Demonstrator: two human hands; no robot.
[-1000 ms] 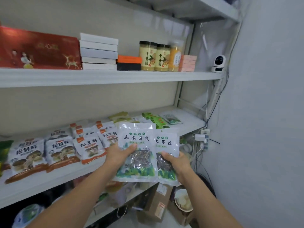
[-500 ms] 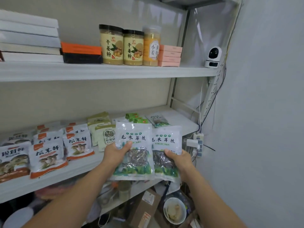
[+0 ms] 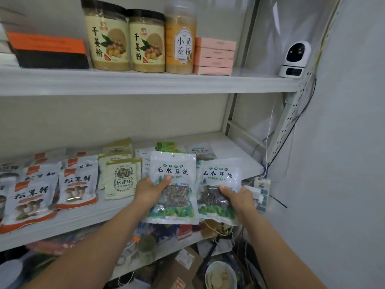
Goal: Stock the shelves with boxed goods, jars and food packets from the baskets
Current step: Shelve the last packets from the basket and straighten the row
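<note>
My left hand [image 3: 149, 189] grips a clear packet of dried black fungus [image 3: 174, 167] by its left side, thumb on the front. My right hand [image 3: 237, 197] holds a second, identical packet [image 3: 220, 174] by its right side. Both packets stand upright, side by side, in front of the right end of the middle shelf [image 3: 235, 147]. Just behind them on that shelf lie green sachets [image 3: 166, 146] and another fungus packet [image 3: 201, 151].
Mushroom packets [image 3: 77, 184] and beige packets [image 3: 121, 177] fill the middle shelf's left part. The upper shelf [image 3: 145, 82] carries ginger powder jars [image 3: 108, 36], pink boxes [image 3: 214, 56], an orange-black box [image 3: 48, 51] and a white camera [image 3: 294, 59]. A power strip [image 3: 262, 192] hangs by the right post.
My view has swung right and closer to the shelves. Both hands, still holding the two packets, have moved toward the right end of the middle shelf.
</note>
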